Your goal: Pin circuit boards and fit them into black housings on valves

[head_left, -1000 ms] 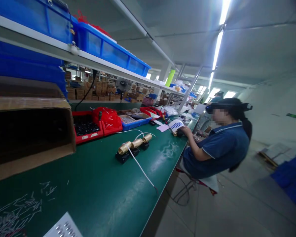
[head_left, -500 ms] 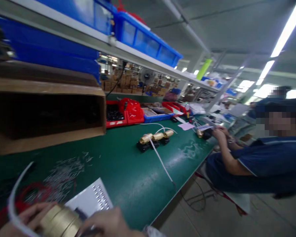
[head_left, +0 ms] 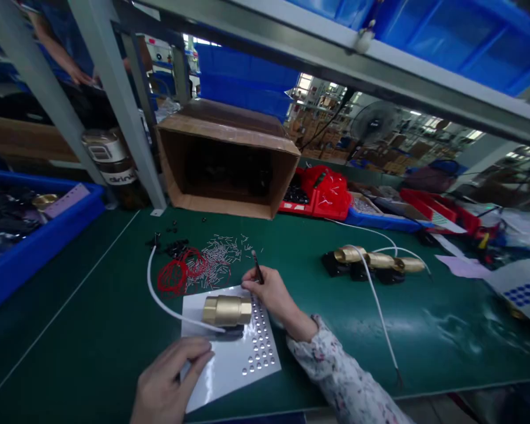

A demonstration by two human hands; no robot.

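A brass valve body (head_left: 227, 310) with a black base lies on a white sheet (head_left: 225, 383), a white cable (head_left: 159, 294) curving from it to the left. Rows of small clear domed dots (head_left: 258, 347) cover the sheet's right side. My right hand (head_left: 271, 294) is at the sheet's upper right corner, closed around a slim dark pen-like tool (head_left: 258, 268) that points upward; its exact kind is unclear. Over the sheet's lower left edge rests my left hand (head_left: 172, 377), thumb and fingers slightly apart with nothing visible between them.
Red wire loops (head_left: 176, 275) and scattered small pins (head_left: 218, 256) lie behind the sheet. Several brass valves (head_left: 380, 259) with cables stand to the right. A cardboard box (head_left: 229, 206), red bins (head_left: 327, 197) and a blue crate (head_left: 39, 253) border the bench, under a shelf (head_left: 265, 29).
The view has swung left and down. The brass valve, earlier between both hands, now rests on the sheet. My hands have come apart, and the dark tool shows upright in the right one.
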